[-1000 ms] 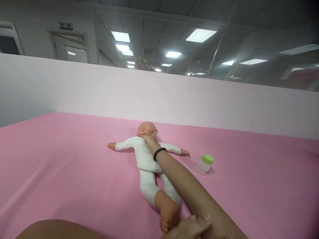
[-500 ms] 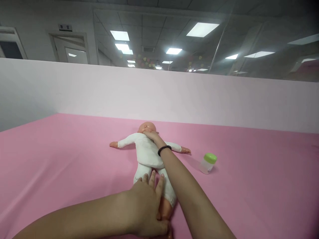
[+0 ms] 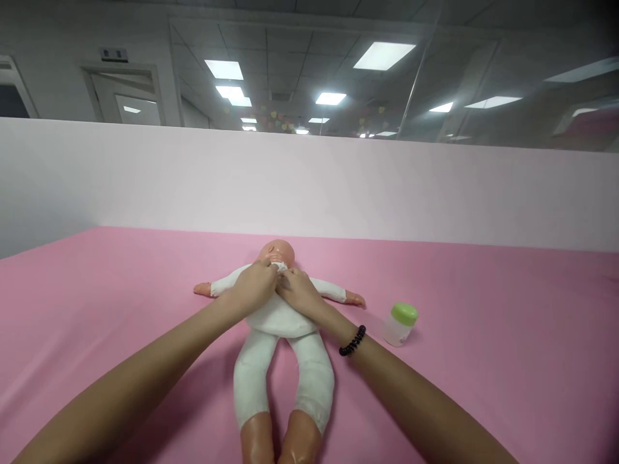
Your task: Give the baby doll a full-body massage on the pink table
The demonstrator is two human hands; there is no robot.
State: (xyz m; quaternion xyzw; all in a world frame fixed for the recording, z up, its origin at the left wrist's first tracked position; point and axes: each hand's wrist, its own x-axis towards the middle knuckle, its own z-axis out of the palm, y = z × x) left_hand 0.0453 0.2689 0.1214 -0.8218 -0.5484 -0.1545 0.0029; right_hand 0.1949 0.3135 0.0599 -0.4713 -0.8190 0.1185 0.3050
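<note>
A baby doll in a white cloth suit lies on its back, its bald head at the far end and its arms spread wide. My left hand is closed at the neck, fingers curled on the white collar. From the other side, my right hand also grips at the collar, close beside the left. Both hands rest over the doll's upper chest; their fingertips are partly hidden. The doll's bare lower legs point toward me.
A small clear jar with a green lid stands right of the doll, near its hand. Pink sheeting covers the surface. A low white wall runs behind, with glass panels above it.
My left hand has moved from the doll's legs up to its collar. My right hand has stayed near the neck and turned inward. The legs are now uncovered.
</note>
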